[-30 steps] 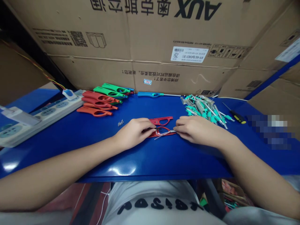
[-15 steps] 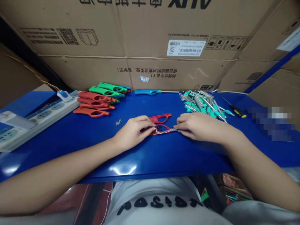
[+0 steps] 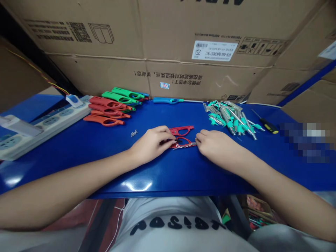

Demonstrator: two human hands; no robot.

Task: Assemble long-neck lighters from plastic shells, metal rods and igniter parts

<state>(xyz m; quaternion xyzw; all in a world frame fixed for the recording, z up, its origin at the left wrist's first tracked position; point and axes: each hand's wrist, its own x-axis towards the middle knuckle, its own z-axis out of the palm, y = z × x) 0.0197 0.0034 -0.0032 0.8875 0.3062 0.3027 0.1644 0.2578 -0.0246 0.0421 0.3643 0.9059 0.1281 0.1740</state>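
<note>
Two halves of a red lighter casing lie in the middle of the blue table. The far half is loose, its inner side up. Just nearer is the other half, with a white wire and a small black part in it. My left hand is closed at this half's left end, fingertips pinching it by the black part; the palm hides the handle. My right hand is closed at the opposite end, fingers curled on a grey metal tube that mostly disappears under them.
Red, orange and green lighter casings are piled at left, beside a white power strip. Small screws lie nearby. A blue lighter, metal tubes with teal parts and a screwdriver lie behind. A cardboard box stands at back.
My right fingers have curled in more tightly at the tube end of the near casing half. My left hand keeps its grip. The whole view has shifted slightly.
</note>
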